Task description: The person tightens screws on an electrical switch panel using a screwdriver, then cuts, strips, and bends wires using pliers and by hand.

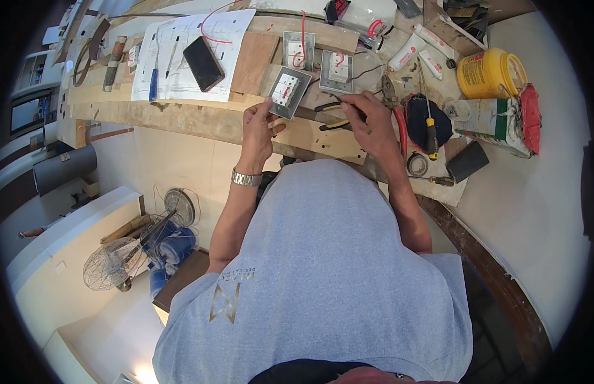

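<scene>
My left hand grips the lower left edge of a grey metal box with a white switch fitting and a short red wire. My right hand is closed just right of it, over black-and-yellow pliers; a small dark item shows at the fingertips, too small to name. Two similar boxes sit behind, with red wires. Beside my right hand lie red-handled pliers and a yellow-handled screwdriver on dark cloth.
The wooden bench holds drawings, a phone, white tubes, a yellow bucket, a can and tape. A fan stands lower left. Part of another person's arm shows at far left.
</scene>
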The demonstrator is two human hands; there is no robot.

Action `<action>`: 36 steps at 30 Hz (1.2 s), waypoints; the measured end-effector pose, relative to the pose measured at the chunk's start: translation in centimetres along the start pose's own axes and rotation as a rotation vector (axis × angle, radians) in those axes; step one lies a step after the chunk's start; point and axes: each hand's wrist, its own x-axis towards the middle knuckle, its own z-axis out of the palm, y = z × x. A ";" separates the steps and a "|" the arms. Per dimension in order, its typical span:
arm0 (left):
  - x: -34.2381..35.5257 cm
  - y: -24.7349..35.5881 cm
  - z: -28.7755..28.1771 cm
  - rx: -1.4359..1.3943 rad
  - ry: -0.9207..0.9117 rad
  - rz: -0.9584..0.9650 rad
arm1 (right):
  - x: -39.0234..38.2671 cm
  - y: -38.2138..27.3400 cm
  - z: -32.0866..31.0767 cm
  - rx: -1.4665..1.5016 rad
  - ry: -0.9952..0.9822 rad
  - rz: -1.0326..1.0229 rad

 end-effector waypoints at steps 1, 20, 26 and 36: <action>0.5 -0.2 -0.3 0.050 0.017 0.011 | 0.1 -0.2 0.0 0.015 -0.013 -0.005; -1.6 2.0 -0.1 -0.232 -0.289 0.265 | -1.0 -0.7 -0.4 0.087 0.005 -0.043; -2.9 3.6 -0.1 -0.348 -0.416 0.137 | -0.7 -1.6 -0.8 0.088 0.009 -0.056; -5.0 5.2 2.5 -0.281 -0.479 0.127 | -1.0 -2.7 -1.0 0.140 0.069 -0.066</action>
